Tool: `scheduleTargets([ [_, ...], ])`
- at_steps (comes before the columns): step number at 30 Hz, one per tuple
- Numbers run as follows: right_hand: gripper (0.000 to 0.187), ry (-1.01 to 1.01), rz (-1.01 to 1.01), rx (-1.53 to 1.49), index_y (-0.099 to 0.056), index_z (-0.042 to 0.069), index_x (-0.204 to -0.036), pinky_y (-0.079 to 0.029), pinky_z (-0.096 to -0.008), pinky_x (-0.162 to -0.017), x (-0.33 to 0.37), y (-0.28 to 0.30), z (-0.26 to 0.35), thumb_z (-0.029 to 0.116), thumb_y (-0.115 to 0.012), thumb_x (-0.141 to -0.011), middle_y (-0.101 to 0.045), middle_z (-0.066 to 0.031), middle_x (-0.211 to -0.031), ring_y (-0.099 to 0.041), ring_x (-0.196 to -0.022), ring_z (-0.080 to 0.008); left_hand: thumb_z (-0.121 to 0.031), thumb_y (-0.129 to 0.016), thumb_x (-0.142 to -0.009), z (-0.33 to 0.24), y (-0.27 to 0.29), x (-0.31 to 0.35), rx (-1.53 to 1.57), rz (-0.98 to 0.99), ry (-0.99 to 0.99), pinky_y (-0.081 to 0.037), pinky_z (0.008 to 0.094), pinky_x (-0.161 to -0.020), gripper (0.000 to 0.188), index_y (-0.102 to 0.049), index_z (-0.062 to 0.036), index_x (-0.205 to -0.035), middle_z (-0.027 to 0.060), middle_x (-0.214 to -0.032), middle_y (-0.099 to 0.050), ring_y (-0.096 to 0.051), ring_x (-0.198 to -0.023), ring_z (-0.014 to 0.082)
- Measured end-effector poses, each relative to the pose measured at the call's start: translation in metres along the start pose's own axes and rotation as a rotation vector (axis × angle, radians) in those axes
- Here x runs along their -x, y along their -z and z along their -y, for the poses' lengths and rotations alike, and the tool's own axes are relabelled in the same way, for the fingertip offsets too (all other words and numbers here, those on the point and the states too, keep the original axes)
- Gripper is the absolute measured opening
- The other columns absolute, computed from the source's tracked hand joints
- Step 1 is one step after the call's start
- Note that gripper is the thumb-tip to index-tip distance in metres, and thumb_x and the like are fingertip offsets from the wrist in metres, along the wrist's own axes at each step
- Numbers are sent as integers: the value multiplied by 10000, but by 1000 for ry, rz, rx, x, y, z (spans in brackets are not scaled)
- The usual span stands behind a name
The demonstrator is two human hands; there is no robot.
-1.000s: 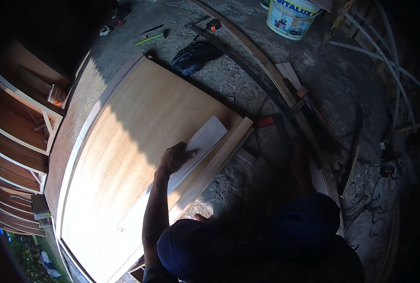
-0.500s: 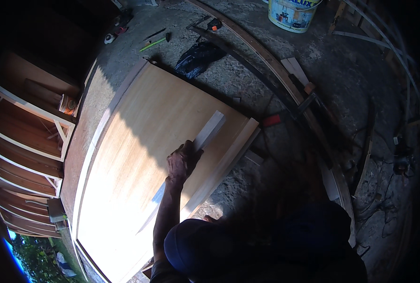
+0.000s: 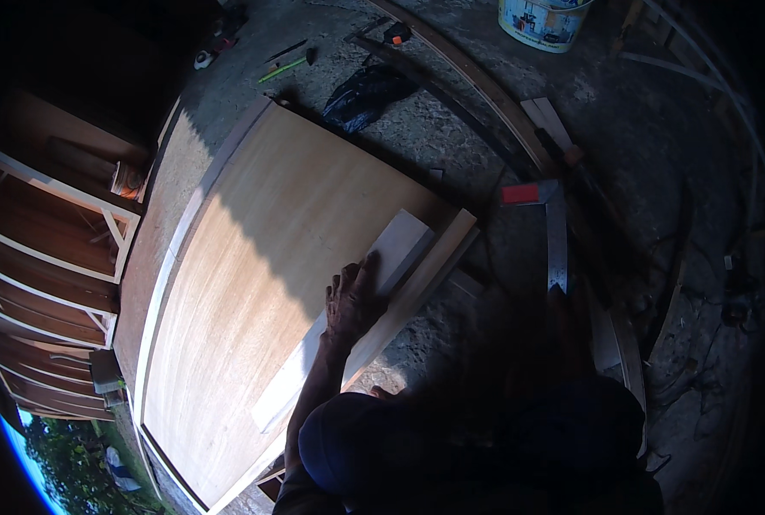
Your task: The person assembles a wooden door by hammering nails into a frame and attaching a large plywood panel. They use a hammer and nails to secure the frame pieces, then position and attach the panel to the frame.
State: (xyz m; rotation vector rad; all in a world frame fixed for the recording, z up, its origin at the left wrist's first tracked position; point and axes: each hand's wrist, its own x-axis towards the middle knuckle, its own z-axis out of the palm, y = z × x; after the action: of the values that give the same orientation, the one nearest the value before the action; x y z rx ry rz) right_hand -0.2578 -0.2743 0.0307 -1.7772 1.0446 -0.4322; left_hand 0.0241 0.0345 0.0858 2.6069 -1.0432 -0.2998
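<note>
A pale wooden board (image 3: 402, 241) lies lengthwise on a wide plywood panel (image 3: 296, 189), close to the panel's right edge strip. My left hand (image 3: 353, 300) grips this board from above near its middle, fingers bent over one side. To the right of the panel, a try square (image 3: 556, 236) with a red handle and metal blade is held up over the dark floor. My right hand (image 3: 567, 313) is at the lower end of its blade; deep shadow hides most of its fingers.
Beyond the panel lie a black plastic bag (image 3: 365, 96), a green-handled hammer (image 3: 286, 69) and a tape measure (image 3: 397, 34). Long timber lengths (image 3: 477, 79) curve along the right. A paint bucket (image 3: 544, 24) stands at the back. Wooden cabinet frames (image 3: 56, 202) line the left.
My left hand and the board have shifted right, and the board now shows its broad face. My right hand has raised the try square, which lay partly in shadow beside the panel.
</note>
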Motion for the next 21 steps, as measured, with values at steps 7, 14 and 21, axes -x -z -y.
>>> scheduleTargets([
  [7,411,-197,173,-329,-507,-5,-1381,-508,-317,-873,0,4,19,134,-606,-1008,-638,-88,-1107,-643,-961,-163,-415,-718,-892,3,33,-3,325,508,148,-509,433,-956,616,-555,-106,-1400,216,-1118,-685,-665,-1068,359],
  [14,293,-367,529,-487,-634,77,-1204,-474,-317,-886,23,-49,59,312,-600,-1032,-633,16,-1016,-583,-980,-106,-543,-660,-926,24,1,-10,627,305,18,-478,439,-1001,669,-579,-10,-1322,217,-1191,-670,-630,-1152,363],
  [21,311,-94,782,-284,-635,108,-1224,-481,-352,-916,30,-81,48,336,-613,-1014,-657,-39,-1046,-619,-998,-177,-585,-804,-750,3,-27,6,310,-222,27,-321,524,-1162,1082,-299,-69,-1556,296,-1571,-303,-315,-1458,448],
])
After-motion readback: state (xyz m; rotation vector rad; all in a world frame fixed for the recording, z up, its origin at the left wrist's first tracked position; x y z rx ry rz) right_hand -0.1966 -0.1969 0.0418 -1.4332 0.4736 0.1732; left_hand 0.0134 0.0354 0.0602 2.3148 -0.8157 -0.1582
